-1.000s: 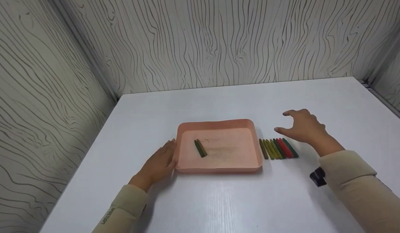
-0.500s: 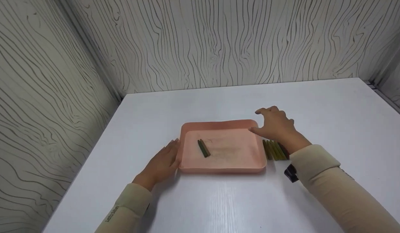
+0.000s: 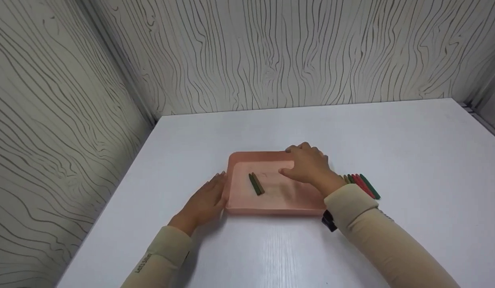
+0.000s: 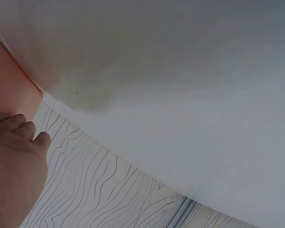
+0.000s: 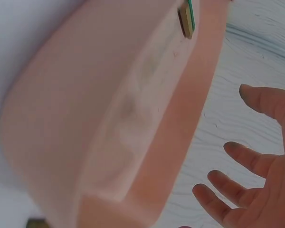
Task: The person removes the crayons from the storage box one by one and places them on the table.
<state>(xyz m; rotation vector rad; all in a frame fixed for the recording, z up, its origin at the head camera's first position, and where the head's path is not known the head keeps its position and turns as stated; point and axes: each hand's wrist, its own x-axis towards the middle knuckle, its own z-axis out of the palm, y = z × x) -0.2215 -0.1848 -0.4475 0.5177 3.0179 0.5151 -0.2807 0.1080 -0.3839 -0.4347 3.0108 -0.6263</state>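
Observation:
A shallow pink tray [image 3: 271, 211] lies on the white table. Inside it, towards the left, a green crayon [image 3: 253, 184] and a brown crayon [image 3: 259, 184] lie side by side. My left hand [image 3: 205, 202] rests against the tray's left wall with its fingers straight. Over the tray's right part hovers my right hand [image 3: 308, 165], thumb and fingers spread. Nothing sits between those fingers in the right wrist view, where the hand [image 5: 270, 166] is beside the tray wall [image 5: 175, 142]. Right of the tray is a row of crayons [image 3: 363, 186], partly hidden by my right forearm.
The white table [image 3: 247, 252] reaches back to a wall [image 3: 263, 52] with a wood-grain line pattern. Another patterned wall [image 3: 47, 120] stands along the left. A dark wrist device [image 3: 329, 221] hangs below my right cuff.
My right hand has moved left from above the crayon row to over the tray, its fingers still spread. My left hand stays at the tray's left side.

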